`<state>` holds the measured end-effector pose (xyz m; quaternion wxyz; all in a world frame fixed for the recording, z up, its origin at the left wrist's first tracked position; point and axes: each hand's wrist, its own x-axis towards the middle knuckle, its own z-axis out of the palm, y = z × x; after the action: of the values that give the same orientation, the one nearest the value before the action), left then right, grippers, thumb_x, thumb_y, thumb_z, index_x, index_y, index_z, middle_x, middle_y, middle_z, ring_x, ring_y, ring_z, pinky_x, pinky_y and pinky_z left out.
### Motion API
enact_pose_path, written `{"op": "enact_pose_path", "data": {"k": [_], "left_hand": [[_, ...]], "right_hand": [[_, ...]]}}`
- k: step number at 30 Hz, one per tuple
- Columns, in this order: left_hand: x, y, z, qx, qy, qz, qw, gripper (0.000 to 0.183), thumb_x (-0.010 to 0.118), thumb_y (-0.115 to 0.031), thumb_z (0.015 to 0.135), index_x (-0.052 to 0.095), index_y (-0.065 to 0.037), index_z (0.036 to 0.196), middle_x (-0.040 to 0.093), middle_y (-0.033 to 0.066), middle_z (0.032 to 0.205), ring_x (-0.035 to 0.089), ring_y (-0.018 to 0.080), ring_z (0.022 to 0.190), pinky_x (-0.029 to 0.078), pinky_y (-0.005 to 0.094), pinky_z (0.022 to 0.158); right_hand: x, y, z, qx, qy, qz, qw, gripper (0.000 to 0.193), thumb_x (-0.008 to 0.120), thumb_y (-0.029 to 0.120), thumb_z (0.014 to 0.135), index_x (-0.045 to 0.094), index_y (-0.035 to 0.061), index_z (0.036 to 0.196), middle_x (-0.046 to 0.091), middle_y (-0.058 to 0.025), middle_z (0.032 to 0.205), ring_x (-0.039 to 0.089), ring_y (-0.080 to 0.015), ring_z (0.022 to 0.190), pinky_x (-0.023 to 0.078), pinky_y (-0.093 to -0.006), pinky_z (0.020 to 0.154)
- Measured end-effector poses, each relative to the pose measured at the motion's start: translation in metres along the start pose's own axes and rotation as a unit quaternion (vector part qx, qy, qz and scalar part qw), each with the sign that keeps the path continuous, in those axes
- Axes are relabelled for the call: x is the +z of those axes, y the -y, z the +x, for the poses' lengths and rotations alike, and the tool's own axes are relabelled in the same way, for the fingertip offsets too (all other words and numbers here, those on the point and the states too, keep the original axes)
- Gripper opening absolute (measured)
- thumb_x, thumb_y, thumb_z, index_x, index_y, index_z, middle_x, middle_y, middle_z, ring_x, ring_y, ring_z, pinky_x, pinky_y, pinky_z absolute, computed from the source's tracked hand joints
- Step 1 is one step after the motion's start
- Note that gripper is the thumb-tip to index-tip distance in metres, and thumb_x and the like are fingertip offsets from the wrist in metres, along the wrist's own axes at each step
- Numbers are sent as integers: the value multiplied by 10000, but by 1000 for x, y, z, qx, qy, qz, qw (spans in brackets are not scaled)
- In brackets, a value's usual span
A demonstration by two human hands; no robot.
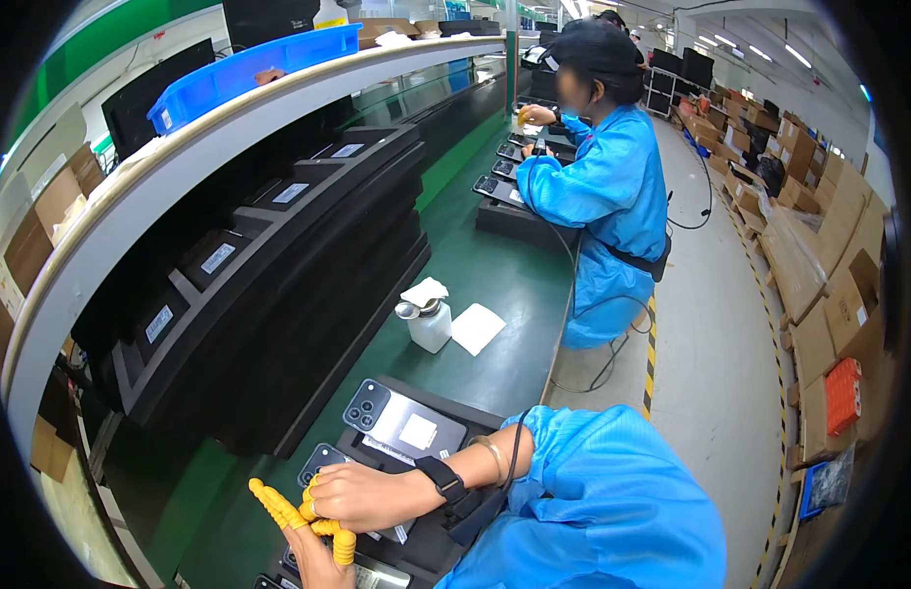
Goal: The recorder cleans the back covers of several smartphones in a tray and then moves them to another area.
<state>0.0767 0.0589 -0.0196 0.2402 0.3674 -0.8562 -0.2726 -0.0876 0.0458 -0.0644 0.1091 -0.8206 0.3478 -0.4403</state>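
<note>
My left hand (pixel 316 556) comes up from the lower edge with ribbed yellow finger cots on its fingertips. Its fingers are stretched out, with the thumb apart. Over it, my right hand (pixel 365 496) is closed, its yellow-capped fingertips touching the left hand's fingers; whatever they pinch is hidden. A smartphone (pixel 385 416) with a pale label on its back lies beside my right wrist. Another phone (pixel 322 459) is partly covered by my right hand. Several phones rest in a black foam tray (pixel 485 420) beneath my hands.
A white dispenser bottle (pixel 431 329) with folded tissue on top stands on the green bench, beside a white sheet (pixel 478 329). Stacked black foam trays (pixel 308 265) line the left. A blue bin (pixel 259 74) sits on the shelf. A co-worker (pixel 613 187) handles phones farther along. Cartons (pixel 838 245) fill the right.
</note>
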Motion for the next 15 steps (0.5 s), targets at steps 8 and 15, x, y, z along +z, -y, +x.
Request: {"op": "enact_pose_path", "data": {"k": [8,15], "left_hand": [[12,7,-2,-18,4,-84,996,902,428,-546,914,-21,27,1447,-34,273,1507,6,381,1409,61,410,1137],[4,8,-1,-18,11,-69,997,905,390,-592,905,-21,-7,1460,-9,223,1525,33,362,1413,99,431,1137]], "right_hand": [[13,-4,-5,-5,-15,31,999,185,655,115,666,508,3,676,553,-152,698,554,-329,714,418,-387,673],[16,-3,-2,-20,-49,99,994,158,633,52,593,484,-1,600,516,-156,641,517,-338,651,410,-392,648]]}}
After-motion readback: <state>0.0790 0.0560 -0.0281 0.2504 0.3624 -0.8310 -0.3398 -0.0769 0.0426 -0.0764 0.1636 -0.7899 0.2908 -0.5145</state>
